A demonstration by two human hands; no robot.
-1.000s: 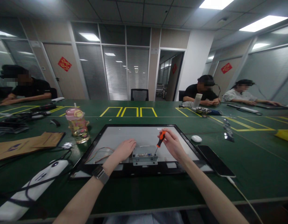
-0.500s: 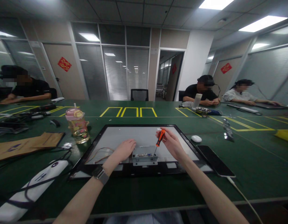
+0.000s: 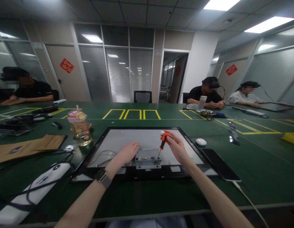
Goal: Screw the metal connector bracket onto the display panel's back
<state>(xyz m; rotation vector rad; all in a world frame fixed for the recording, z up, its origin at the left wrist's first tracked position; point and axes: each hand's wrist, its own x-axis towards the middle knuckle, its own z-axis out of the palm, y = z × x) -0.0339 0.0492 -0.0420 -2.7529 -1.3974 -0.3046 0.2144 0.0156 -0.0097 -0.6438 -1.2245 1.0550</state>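
A flat display panel (image 3: pixel 123 136) with a black frame and a grey back lies before me. Near its front edge sits a metal bracket (image 3: pixel 148 163) with a row of connector ports. My right hand (image 3: pixel 176 146) is closed around the handle of an orange and black screwdriver (image 3: pixel 164 141); its shaft slants down and the tip meets the bracket's right end. My left hand (image 3: pixel 129 151) lies flat on the panel at the bracket's left side, its fingertips partly out of sight. Thin wires (image 3: pixel 101 154) run out from beneath my left forearm.
Right of the panel are a phone (image 3: pixel 220 163) with a cable and a white earphone case (image 3: pixel 200 141). On the left stand a pink-lidded bottle (image 3: pixel 80 128), a paper bag (image 3: pixel 30 147) and a white device (image 3: pixel 37 190) with black cords. Several people sit across the table.
Both my hands and the screwdriver stay almost where they were. At the far right, a person has tilted up a dark flat panel.
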